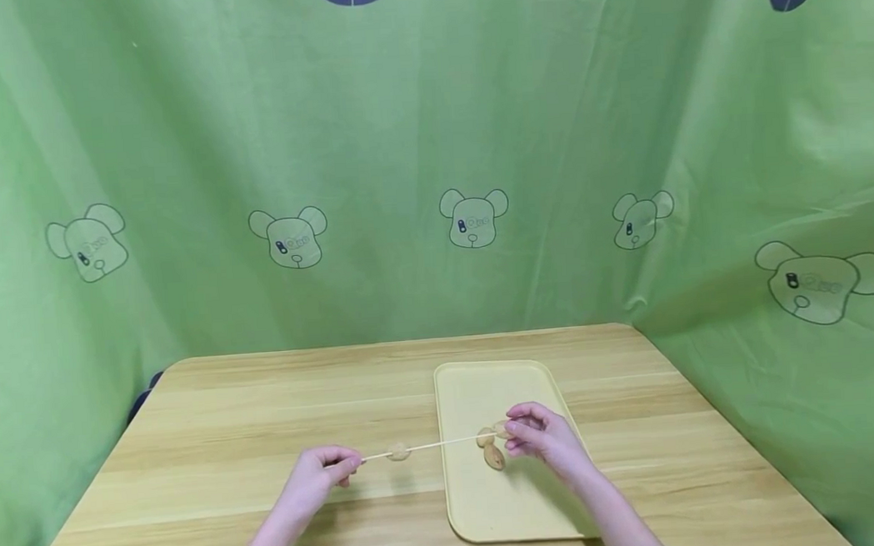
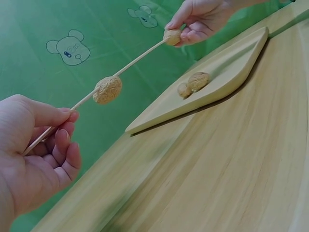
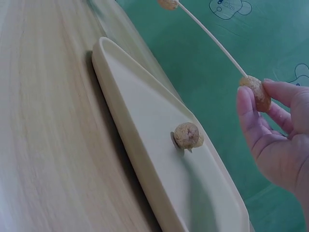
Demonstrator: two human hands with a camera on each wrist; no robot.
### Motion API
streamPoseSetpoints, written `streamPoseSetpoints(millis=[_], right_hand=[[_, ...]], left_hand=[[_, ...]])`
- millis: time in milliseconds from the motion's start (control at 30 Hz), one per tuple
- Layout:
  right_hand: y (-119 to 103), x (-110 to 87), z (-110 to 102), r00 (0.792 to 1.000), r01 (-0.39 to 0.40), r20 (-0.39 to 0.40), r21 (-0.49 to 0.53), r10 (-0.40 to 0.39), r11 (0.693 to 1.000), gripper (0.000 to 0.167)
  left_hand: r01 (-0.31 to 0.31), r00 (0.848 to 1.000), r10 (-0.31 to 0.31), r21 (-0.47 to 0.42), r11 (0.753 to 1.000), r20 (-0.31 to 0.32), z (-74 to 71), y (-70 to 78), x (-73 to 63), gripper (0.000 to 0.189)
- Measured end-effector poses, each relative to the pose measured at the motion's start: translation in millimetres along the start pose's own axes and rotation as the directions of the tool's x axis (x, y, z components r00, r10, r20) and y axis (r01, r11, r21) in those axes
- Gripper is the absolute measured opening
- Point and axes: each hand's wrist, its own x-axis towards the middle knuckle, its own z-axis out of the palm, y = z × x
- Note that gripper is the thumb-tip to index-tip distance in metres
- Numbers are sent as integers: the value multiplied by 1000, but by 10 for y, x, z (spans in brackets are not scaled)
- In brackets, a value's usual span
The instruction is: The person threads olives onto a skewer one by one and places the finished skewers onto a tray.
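Observation:
My left hand (image 1: 316,479) pinches a thin wooden skewer (image 1: 447,443) near one end, thumb against fingers. A brown, wrinkled meatball-like ball (image 2: 108,90) is threaded on it, a short way from those fingers. At the skewer's other end, my right hand (image 1: 548,443) pinches a second brown ball (image 3: 256,93) between thumb and fingers. The skewer's end meets this ball; how deep it goes in is hidden. Below, two more brown balls (image 1: 494,456) lie close together on the cream tray (image 1: 489,508). Both hands are raised above the table.
The tray lies lengthwise on the right half of the wooden table (image 1: 264,400), its raised rim all round. Green curtain (image 1: 393,292) with bear prints hangs behind the table and along both sides.

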Motion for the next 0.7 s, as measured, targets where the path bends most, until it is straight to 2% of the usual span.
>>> streamPoseSetpoints(millis=[333,700], right_hand=[[36,-15,16,1000,20,-13,59,-19,998,39],[-3,-18,108,990,106,-108,99,-96,989,41]], left_hand=[[11,998,-10,13,1000,-55,56,5,4,20],[34,994,-36,-20,999,-102,112,-16,30,19]])
